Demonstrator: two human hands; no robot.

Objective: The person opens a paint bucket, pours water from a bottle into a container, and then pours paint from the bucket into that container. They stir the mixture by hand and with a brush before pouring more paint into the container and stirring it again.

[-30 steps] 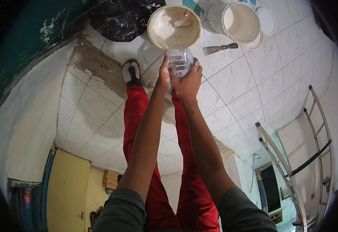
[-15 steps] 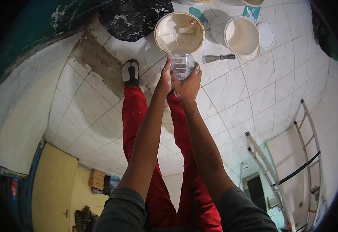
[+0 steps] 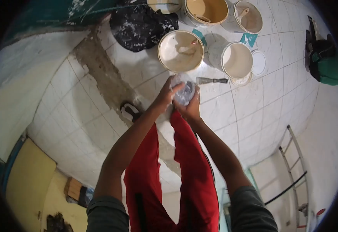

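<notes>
The left hand and right hand curl around a clear plastic container from its two sides, left fingers spread across it. What it contains is hard to tell. It is held in front of the legs, just on the near side of a round tub with pale residue and a red-tipped tool inside. Right of the tub, a white bucket looks pale inside. Farther off, a tan-lined bucket has something lying in it, and the far-right bucket holds a brush. A scraper lies between the container and a white lid. A black plastic bag sits far left. The floor is pale tile, broken by a rough grey strip. A ladder stands near right, a yellow door near left.
</notes>
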